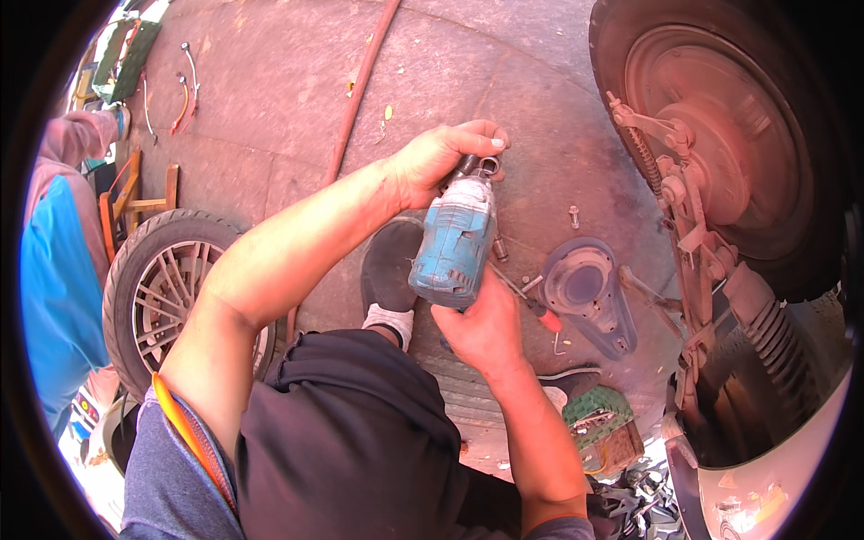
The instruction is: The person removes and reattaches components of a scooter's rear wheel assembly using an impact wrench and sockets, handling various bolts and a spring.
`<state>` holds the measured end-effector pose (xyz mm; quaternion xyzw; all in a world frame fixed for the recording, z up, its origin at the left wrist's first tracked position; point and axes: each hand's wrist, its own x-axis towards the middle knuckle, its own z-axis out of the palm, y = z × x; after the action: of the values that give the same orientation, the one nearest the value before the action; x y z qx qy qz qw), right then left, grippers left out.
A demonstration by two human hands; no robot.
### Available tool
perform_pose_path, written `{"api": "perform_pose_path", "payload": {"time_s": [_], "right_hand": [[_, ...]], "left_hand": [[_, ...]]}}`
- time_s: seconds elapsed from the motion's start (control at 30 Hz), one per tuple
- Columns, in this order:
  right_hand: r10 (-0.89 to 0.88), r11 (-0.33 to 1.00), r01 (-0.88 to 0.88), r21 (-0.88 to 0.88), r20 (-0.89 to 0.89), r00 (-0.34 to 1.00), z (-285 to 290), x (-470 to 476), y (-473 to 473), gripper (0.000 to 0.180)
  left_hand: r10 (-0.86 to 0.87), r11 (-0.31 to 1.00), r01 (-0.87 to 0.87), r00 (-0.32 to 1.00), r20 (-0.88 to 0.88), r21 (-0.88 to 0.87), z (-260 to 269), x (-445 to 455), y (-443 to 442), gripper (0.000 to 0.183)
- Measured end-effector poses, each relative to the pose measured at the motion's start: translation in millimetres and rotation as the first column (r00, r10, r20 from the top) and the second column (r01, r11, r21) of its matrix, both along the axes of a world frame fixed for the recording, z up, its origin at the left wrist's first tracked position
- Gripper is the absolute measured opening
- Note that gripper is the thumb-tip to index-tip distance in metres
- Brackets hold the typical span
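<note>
A worn teal impact wrench (453, 236) is held between my two hands, its nose towards the top of the picture. My right hand (486, 324) is closed around its handle, mostly hidden under the motor housing. At the nose, my left hand (449, 155) has its fingers around a metal socket (489, 165); whether the socket is seated cannot be told. On the ground nearby lie another socket (500, 248), a bolt-like metal piece (574, 216), a screwdriver with a red handle (548, 318) and a dusty teardrop-shaped cover (584, 290).
A scooter's wheel (722, 135) and a coil-spring shock absorber (783, 344) stand at right. Another spoked wheel (169, 297) lies at left, near a person in blue (61, 270). A long pipe (361, 94) crosses the ground. A green basket (597, 412) sits by my foot.
</note>
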<state>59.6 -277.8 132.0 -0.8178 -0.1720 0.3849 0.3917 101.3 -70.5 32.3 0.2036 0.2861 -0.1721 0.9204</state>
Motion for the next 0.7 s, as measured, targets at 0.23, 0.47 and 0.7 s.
{"api": "perform_pose_path", "payload": {"time_s": [0.23,0.47,0.7], "right_hand": [[-0.063,0.997,0.064,0.045,-0.025,0.998,-6.3,1.9,1.1,0.042],[0.004,0.991,0.011,0.13,-0.115,0.993,-7.9,8.7,0.2,0.04],[-0.047,0.94,0.18,0.288,-0.415,0.908,-6.5,15.3,-4.6,0.031]], "left_hand": [[-0.02,0.993,0.029,0.997,0.078,-0.11,4.3,-6.1,8.3,0.018],[-0.087,0.996,0.086,0.966,0.244,0.011,5.6,-2.5,23.6,0.018],[0.108,0.983,-0.029,0.894,0.434,-0.183,5.6,4.0,24.6,0.017]]}}
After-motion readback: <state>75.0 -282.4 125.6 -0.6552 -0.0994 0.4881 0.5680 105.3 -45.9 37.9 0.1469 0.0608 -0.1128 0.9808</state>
